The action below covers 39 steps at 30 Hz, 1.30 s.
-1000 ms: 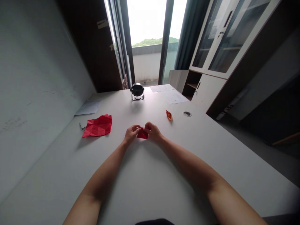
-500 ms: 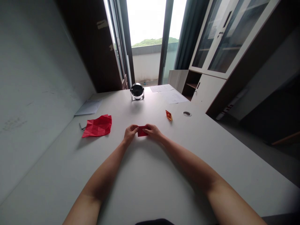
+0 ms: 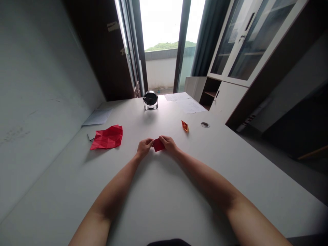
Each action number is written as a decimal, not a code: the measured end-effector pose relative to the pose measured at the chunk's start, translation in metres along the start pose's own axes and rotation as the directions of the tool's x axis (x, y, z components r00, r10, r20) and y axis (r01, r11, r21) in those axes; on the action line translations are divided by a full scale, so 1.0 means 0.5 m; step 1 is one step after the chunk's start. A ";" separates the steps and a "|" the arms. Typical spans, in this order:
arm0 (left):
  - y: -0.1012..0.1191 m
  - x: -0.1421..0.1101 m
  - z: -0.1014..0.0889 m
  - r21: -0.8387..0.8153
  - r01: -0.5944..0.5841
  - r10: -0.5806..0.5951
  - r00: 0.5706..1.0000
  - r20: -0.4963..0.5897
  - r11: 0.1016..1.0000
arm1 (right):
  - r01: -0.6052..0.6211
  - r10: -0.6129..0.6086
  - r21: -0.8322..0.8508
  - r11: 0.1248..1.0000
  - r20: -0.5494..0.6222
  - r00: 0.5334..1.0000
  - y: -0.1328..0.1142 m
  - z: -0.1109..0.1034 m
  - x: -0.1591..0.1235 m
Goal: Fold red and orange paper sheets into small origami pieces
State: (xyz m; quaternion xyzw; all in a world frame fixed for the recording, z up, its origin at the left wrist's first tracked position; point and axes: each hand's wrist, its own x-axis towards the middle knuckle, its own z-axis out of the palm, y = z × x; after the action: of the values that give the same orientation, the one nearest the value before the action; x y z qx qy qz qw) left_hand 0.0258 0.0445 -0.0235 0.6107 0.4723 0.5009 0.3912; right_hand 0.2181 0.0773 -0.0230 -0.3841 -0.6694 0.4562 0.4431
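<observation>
A small folded red paper sits between my two hands at the middle of the white table. My left hand pinches its left edge with curled fingers. My right hand grips its right side, fingers closed over the top. The paper is tilted, its near corner pointing towards me.
A larger creased red sheet lies to the left. A small orange folded piece stands to the right, near a round cable hole. A small desk fan and white papers are farther back. A wall bounds the left side.
The small red paper has turned slightly between my hands and now sits tilted. Both hands stay at the same place on the table.
</observation>
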 end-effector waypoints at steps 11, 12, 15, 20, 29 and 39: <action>0.005 0.008 -0.009 -0.169 0.009 -0.025 0.995 -0.097 0.986 | 0.026 -0.046 0.110 0.994 0.183 0.982 -0.006 -0.003 0.004; 0.005 0.009 -0.008 -0.182 0.015 -0.034 0.994 -0.105 0.983 | 0.031 -0.052 0.108 0.994 0.196 0.979 -0.003 -0.004 0.006; 0.004 0.010 -0.008 -0.202 0.027 -0.053 0.991 -0.123 0.979 | 0.035 -0.056 0.101 0.994 0.210 0.976 0.005 -0.004 0.009; 0.001 0.008 -0.008 -0.189 0.020 -0.036 0.996 -0.083 0.982 | 0.039 -0.048 0.073 0.997 0.115 0.992 0.001 -0.002 0.004; 0.002 0.003 -0.003 -0.144 0.057 -0.075 0.989 -0.129 0.988 | 0.022 -0.019 -0.022 1.000 0.129 0.991 -0.008 -0.003 -0.001; 0.012 0.006 0.000 -0.361 0.037 -0.081 0.991 -0.108 0.932 | 0.040 -0.027 -0.070 0.997 0.180 0.983 -0.011 -0.001 -0.007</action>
State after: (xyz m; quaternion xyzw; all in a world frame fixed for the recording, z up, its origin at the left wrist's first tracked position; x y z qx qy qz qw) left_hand 0.0271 0.0458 -0.0171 0.4832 0.4144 0.6026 0.4813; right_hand 0.2191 0.0728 -0.0185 -0.3461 -0.7291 0.4565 0.3746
